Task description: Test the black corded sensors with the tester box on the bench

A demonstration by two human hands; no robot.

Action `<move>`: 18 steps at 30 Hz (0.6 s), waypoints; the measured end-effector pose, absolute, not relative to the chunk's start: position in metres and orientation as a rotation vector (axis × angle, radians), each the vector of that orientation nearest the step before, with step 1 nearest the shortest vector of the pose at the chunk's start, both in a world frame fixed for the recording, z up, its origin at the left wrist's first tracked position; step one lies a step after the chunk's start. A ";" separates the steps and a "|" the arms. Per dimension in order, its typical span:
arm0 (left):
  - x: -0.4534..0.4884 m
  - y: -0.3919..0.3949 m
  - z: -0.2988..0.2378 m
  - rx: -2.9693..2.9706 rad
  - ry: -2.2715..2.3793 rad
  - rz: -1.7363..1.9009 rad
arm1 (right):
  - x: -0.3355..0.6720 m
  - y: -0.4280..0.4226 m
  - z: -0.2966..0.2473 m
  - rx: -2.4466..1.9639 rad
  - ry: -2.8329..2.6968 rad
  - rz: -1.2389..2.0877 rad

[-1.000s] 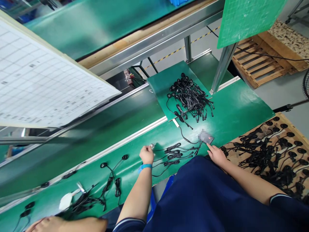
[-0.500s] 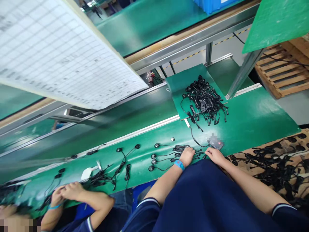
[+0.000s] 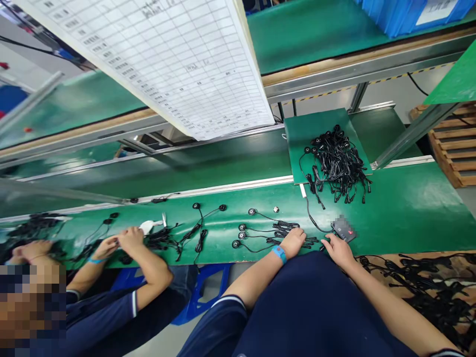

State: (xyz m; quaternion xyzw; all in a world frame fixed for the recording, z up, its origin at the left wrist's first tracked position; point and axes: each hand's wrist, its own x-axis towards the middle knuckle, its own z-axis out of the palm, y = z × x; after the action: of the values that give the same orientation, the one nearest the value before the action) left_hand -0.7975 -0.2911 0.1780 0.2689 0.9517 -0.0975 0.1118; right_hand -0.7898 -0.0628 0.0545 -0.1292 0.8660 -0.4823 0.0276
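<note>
Several black cables [image 3: 284, 227], folded in bundles and each with a round black head [image 3: 252, 211], lie side by side on the green bench. My left hand [image 3: 293, 241], wearing a blue wristband, is closed over the connector-end side of these bundles; its fingertips are partly hidden. Just to its right, my right hand [image 3: 339, 249] has thumb and fingers drawn together at a short dark cable end, mostly covered by the hand. Beyond the right fingers sits a small black box [image 3: 344, 230], wired to a white plug [image 3: 303, 191]. A small metallic piece [image 3: 276, 209] lies behind the cables.
A pile of black cables [image 3: 340, 163] rests on a raised green board [image 3: 297, 126]. More cables [image 3: 427, 282] lie on cardboard at lower right. At left, a co-worker's hands [image 3: 128, 240] handle cables. A paper chart [image 3: 178, 64] hangs above; a metal post [image 3: 416, 134] stands at right.
The camera view has turned, shifting the bench scene. My left hand stays on the bundles. My right fingers have loosened slightly from a tighter pinch beside the black box.
</note>
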 end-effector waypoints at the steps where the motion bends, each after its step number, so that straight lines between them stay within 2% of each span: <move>1: -0.789 -0.298 0.183 0.787 2.844 -0.233 | -0.789 -0.068 0.061 -0.444 2.697 -1.519; 5: -0.742 -0.346 0.206 0.662 3.116 0.061 | -0.793 -0.102 0.097 -0.800 2.702 -1.521; 12: -0.676 -0.463 0.227 0.454 3.190 -0.083 | -0.795 -0.185 0.135 -1.080 2.599 -1.258; 18: -0.692 -0.520 0.232 0.596 3.185 0.033 | -0.781 -0.230 0.142 -0.856 2.877 -1.122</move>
State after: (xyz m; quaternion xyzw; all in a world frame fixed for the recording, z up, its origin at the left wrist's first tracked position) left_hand -0.6917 -0.5201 0.2321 0.1838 0.9817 0.0103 -0.0494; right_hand -0.7812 -0.2302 0.1418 -0.2668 0.8974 -0.3499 -0.0316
